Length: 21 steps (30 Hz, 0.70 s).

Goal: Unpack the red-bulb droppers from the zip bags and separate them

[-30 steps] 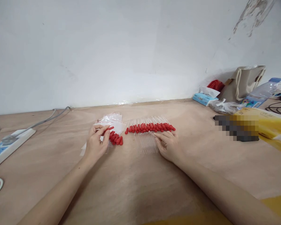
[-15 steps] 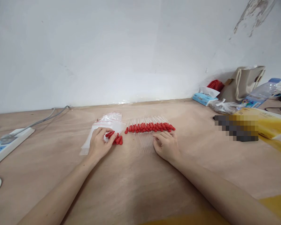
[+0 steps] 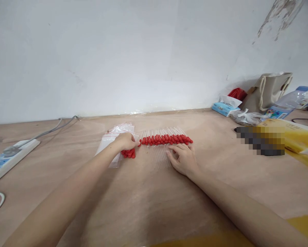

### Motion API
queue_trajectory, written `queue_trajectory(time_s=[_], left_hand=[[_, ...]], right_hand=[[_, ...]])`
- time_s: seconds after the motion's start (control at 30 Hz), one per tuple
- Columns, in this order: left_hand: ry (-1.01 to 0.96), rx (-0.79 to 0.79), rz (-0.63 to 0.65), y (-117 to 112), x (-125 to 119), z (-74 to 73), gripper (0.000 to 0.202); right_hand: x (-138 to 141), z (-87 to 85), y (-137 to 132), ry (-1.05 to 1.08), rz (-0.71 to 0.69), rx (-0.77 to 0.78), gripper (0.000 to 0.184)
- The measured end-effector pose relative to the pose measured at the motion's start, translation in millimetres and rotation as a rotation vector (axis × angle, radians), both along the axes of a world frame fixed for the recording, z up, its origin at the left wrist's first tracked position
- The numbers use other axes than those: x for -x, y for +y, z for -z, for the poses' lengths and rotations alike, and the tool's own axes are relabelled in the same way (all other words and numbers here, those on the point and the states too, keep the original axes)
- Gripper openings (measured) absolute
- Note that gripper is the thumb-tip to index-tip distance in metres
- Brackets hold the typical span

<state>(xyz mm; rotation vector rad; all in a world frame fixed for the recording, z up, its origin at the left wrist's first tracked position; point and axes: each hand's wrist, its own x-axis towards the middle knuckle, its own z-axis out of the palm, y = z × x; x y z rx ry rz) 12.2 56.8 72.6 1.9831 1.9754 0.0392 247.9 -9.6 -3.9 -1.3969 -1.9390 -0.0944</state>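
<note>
A row of thin clear tubes with red rubber bulbs (image 3: pixel 166 139), like droppers, lies across the table, bulbs toward me. At its left end, my left hand (image 3: pixel 126 141) pinches the outermost red bulb. Beneath that hand is a small heap of loose red bulbs (image 3: pixel 129 154), partly covered. Clear zip bags (image 3: pixel 105 141) lie fanned under and behind the hand. My right hand (image 3: pixel 184 159) rests below the row's right part, fingers curled, thumb close to the index finger. Bare clear tubes (image 3: pixel 157 157) lie at its fingertips; whether it grips one is hard to see.
A power strip (image 3: pixel 22 154) with a grey cable lies at the left. On the right are a tissue pack (image 3: pixel 223 108), a knotted plastic bag (image 3: pixel 246 117), a cloth bag (image 3: pixel 269 91), a water bottle (image 3: pixel 285 103) and a yellow packet (image 3: pixel 293 133). A wall stands behind.
My left hand has moved right and away from me, from the loose bulbs to the row's left end. The right hand has stayed about where it was.
</note>
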Motion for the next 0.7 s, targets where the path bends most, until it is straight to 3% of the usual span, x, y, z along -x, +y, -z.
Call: queue_trajectory(time_s=[0.13, 0.23, 0.4, 0.43, 0.47, 0.53, 0.6, 0.7], left_hand=[[-0.037, 0.148, -0.014, 16, -7, 2.4, 0.027], [-0.047, 0.11, -0.039, 21, -6, -1.8, 0.025], [-0.032, -0.165, -0.082, 1, 9, -18.7, 0.023], [-0.027, -0.25, -0.076, -9, 12, -19.0, 0.021], [-0.036, -0.437, -0.011, -21, 15, -16.9, 0.018], [-0.102, -0.598, 0.184, -47, 17, -5.5, 0.014], [-0.153, -0.558, 0.338, -71, 14, 14.1, 0.014], [-0.187, -0.574, 0.445, -92, 5, 46.9, 0.012]], right_hand=[[-1, -1.3, 3, 0.067, 0.112, 0.13, 0.02], [-2, -4.9, 2, 0.077, 0.116, 0.207, 0.022], [-2, -1.8, 5, 0.129, 0.111, 0.194, 0.021], [-2, 0.2, 6, 0.156, 0.097, 0.168, 0.02], [-3, 2.1, 8, 0.192, 0.073, 0.129, 0.021], [-4, 4.3, 9, 0.272, -0.005, 0.029, 0.028], [-6, 3.2, 7, 0.315, -0.102, -0.056, 0.044], [-10, -3.9, -1, 0.237, -0.258, -0.101, 0.056]])
